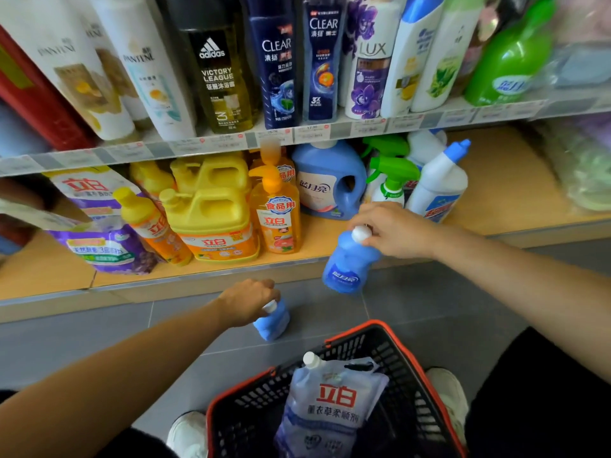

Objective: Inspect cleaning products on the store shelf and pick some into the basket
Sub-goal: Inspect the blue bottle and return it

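Note:
My right hand (393, 231) grips the white cap of a blue detergent bottle (347, 264), which hangs tilted in front of the lower shelf edge. My left hand (249, 302) holds a second, smaller-looking blue bottle (272, 322) by its top, low over the grey floor. Below them a black basket with a red rim (401, 350) stands between my feet, and a blue-white refill pouch (327, 404) with a white cap lies inside it.
The lower shelf (515, 190) carries yellow and orange dish soap jugs (211, 209), a purple refill bag (99, 226), a large blue detergent jug (327, 180) and green-trigger spray bottles (391, 180). Shampoo bottles (277, 61) line the upper shelf.

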